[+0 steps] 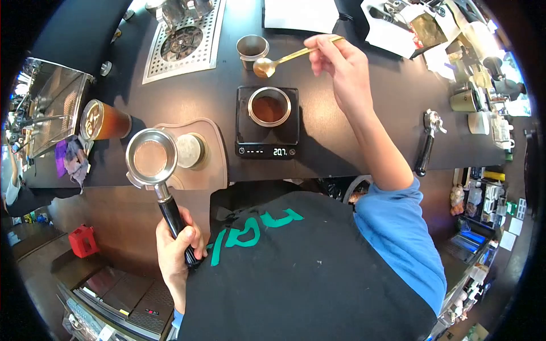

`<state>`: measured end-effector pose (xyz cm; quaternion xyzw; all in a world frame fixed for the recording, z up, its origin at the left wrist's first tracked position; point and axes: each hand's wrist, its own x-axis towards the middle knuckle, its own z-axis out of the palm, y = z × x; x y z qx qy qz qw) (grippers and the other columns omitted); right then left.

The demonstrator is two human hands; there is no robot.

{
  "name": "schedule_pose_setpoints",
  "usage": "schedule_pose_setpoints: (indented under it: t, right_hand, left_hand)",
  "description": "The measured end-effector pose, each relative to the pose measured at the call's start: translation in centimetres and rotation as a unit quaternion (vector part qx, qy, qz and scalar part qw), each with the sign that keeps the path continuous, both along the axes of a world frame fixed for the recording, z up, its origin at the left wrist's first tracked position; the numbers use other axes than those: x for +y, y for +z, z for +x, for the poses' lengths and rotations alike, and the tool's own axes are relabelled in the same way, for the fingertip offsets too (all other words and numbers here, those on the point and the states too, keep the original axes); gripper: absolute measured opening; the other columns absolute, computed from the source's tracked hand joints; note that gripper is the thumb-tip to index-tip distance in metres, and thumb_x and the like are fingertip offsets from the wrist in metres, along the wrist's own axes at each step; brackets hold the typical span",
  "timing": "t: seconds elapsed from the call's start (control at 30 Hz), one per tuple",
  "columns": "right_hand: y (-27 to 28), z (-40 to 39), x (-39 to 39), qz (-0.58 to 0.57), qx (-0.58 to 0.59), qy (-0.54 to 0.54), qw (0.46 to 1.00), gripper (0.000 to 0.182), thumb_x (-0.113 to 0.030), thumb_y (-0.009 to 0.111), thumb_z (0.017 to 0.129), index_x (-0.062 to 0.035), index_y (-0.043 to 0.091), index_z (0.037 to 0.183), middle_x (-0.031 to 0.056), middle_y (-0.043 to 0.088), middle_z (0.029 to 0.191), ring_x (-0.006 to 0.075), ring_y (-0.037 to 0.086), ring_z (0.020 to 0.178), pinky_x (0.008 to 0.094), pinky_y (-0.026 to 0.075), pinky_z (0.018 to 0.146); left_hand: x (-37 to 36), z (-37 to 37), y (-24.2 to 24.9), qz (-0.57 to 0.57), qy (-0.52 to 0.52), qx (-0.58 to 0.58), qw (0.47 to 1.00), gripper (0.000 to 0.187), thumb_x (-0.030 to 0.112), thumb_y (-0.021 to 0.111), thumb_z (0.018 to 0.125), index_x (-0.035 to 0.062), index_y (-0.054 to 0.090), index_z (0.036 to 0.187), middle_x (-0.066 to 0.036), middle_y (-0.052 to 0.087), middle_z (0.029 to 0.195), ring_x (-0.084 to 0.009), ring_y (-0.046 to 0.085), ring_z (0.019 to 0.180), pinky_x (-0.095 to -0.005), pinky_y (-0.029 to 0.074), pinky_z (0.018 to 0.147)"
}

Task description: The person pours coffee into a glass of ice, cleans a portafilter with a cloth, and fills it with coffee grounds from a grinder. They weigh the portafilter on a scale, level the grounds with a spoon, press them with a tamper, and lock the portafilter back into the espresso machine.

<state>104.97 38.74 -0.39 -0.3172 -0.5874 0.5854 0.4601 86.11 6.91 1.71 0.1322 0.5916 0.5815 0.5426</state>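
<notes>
Head camera view of a dark counter: left hand (177, 250) wraps its fingers around the black handle of a steel portafilter (151, 158); right hand (336, 59) pinches a gold spoon (278, 61) above a round metal cup of coffee grounds (269, 107) on a black digital scale (267, 122).

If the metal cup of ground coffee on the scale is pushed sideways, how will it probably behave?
The dosing cup looks like stiff metal, so it should keep its shape. It is low and wide, so it would probably slide on the scale rather than tip. Its loose grounds sit near the rim, so a quick push may spill some.
</notes>
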Motion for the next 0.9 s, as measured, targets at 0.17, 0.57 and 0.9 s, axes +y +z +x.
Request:
schedule_pose_setpoints:
  t: [0.17, 0.57, 0.9]
  right_hand:
    - [0.1, 1.8, -4.6, 0.217, -0.115, 0.024, 0.969, 0.010, -0.009, 0.057, 0.088, -0.0030, 0.065, 0.089, 0.0068, 0.062, 0.075, 0.0144, 0.058, 0.064, 0.0255, 0.047, 0.058]
    - [1.0, -2.4, -0.2, 0.360, -0.153, -0.064, 0.918, 0.019, -0.014, 0.052, 0.091, 0.0011, 0.064, 0.095, 0.0084, 0.064, 0.080, 0.0148, 0.060, 0.071, 0.0286, 0.047, 0.063]
    - [-3.8, -7.0, 4.5, 0.377, -0.235, 0.024, 0.896, 0.017, -0.013, 0.054, 0.086, 0.0014, 0.063, 0.083, 0.0162, 0.062, 0.070, 0.0267, 0.063, 0.065, 0.0348, 0.047, 0.060]
  left_hand:
    - [0.2, -0.1, 0.1, -0.005, -0.019, -0.003, 1.000, 0.040, 0.024, 0.073, 0.074, 0.0020, 0.043, 0.088, -0.004, 0.047, 0.054, -0.0110, 0.044, 0.037, -0.0243, 0.040, 0.038]
    - [-0.4, 0.0, 0.0, -0.009, -0.024, 0.000, 1.000, 0.039, 0.023, 0.072, 0.074, 0.0017, 0.044, 0.090, -0.004, 0.047, 0.054, -0.0111, 0.044, 0.037, -0.0242, 0.041, 0.038]
    - [-1.5, 0.7, -0.5, 0.007, 0.023, 0.013, 1.000, 0.043, 0.029, 0.071, 0.078, 0.0034, 0.042, 0.095, -0.002, 0.043, 0.054, -0.0097, 0.041, 0.035, -0.0222, 0.033, 0.032]
